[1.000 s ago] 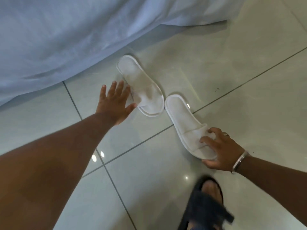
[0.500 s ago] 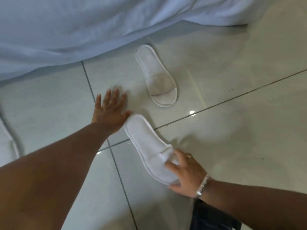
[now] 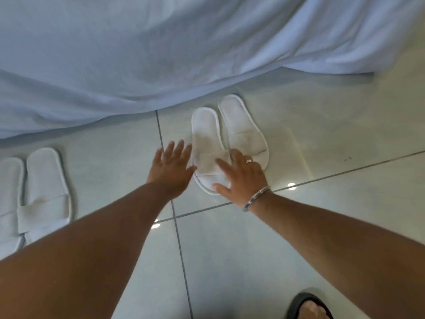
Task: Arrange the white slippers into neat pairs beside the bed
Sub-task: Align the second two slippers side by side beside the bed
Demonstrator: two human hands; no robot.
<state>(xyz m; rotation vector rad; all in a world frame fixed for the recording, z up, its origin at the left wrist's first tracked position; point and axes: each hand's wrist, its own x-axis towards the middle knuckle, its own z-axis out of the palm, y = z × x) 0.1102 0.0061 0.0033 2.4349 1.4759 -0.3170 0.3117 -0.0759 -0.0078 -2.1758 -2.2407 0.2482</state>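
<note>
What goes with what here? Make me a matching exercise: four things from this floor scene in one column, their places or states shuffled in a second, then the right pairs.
Things
1. left hand
2. right hand
3. far-left pair of slippers
4. dark sandal

Places or states
A. at the bottom edge, on the person's foot
B. resting on the strap of the nearer slipper of the pair by the bed sheet
C. side by side, untouched, partly cut off by the frame
D. spread flat beside that slipper's left edge

Pairs: 1-D, 2-B, 3-C, 4-A
</note>
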